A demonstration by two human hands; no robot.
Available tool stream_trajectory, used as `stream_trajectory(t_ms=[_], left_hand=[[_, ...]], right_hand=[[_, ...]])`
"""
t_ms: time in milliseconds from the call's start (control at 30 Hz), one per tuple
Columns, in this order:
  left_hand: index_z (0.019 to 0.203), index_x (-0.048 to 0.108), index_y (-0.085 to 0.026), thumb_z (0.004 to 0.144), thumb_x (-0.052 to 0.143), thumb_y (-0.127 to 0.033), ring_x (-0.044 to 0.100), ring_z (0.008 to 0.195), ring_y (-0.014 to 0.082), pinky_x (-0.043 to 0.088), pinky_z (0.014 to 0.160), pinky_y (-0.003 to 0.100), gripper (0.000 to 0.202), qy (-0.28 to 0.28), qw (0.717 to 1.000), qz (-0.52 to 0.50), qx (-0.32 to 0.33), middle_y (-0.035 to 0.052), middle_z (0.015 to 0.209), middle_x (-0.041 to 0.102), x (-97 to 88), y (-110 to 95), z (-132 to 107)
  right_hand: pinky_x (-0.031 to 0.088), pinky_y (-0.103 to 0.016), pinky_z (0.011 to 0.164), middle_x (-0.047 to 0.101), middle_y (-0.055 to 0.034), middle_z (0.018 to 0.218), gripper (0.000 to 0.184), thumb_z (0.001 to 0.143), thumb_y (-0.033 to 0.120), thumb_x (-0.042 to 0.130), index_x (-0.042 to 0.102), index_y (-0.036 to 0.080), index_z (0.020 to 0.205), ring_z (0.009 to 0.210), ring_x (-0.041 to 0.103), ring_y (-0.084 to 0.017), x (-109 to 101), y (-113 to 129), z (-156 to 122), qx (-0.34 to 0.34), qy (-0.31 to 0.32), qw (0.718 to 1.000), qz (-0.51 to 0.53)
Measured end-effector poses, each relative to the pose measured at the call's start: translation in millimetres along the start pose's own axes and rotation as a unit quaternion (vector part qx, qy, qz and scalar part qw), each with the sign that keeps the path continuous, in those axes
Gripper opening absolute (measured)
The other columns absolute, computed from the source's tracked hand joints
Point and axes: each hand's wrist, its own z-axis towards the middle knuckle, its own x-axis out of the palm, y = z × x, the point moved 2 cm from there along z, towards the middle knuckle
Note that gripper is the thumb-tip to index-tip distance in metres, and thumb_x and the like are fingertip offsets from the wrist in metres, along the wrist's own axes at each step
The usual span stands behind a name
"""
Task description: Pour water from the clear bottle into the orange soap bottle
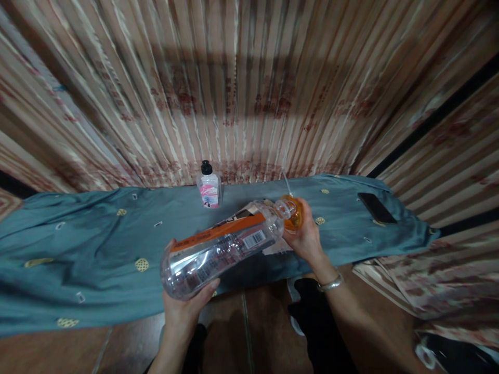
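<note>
My left hand (187,306) is wrapped round the base of a large clear plastic bottle (222,254) with an orange label and a barcode. The bottle lies tilted in the air, its neck pointing right and slightly up. At that neck, my right hand (306,236) grips an amber-orange see-through piece (293,213), whose exact kind I cannot make out. A thin pale tube (287,182) rises beside it. Behind the large bottle, a small clear bottle (209,191) with a black cap and pink-and-white label stands upright.
A teal patterned cloth (105,234) covers the narrow surface in front of me. A dark phone (377,208) lies at its right end. Behind hangs a pleated beige curtain (241,93) with red print. Tiled floor (128,343) shows below.
</note>
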Motion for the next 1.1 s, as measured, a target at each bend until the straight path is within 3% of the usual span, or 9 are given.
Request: stream_trajectory(t_ms=[300, 867, 1100], left_hand=[[0.153, 0.063, -0.024, 0.055, 0.106, -0.033, 0.082, 0.103, 0.0271, 0.069, 0.094, 0.037, 0.106, -0.011, 1.0, 0.0, -0.005, 0.0077, 0.124, 0.081, -0.3, -0.1, -2.3], [0.154, 0.063, -0.025, 0.055, 0.107, -0.034, 0.08, 0.123, 0.0373, 0.067, 0.108, 0.049, 0.109, -0.003, 1.0, 0.005, -0.007, 0.0118, 0.135, 0.079, -3.3, 4.0, -1.0], [0.158, 0.06, -0.023, 0.056, 0.108, -0.036, 0.081, 0.122, 0.0386, 0.065, 0.112, 0.053, 0.113, 0.007, 1.0, 0.01, -0.003, 0.0133, 0.133, 0.08, -3.7, 5.2, -1.8]], right_hand=[[0.064, -0.061, 0.12, 0.069, -0.0241, 0.162, 0.108, 0.081, 0.045, 0.097, 0.042, 0.02, 0.17, 0.144, 0.074, -0.041, 3.8, -0.2, -0.1, -0.023, -0.016, 0.999, -0.018], [0.064, -0.063, 0.12, 0.072, -0.0227, 0.157, 0.104, 0.083, 0.049, 0.094, 0.043, 0.02, 0.169, 0.143, 0.074, -0.042, 2.1, 3.4, 0.9, -0.001, -0.005, 1.0, -0.016], [0.062, -0.063, 0.122, 0.07, -0.0244, 0.16, 0.108, 0.082, 0.048, 0.096, 0.041, 0.019, 0.171, 0.148, 0.071, -0.041, 2.0, 1.3, 1.5, -0.002, 0.004, 1.0, -0.009]])
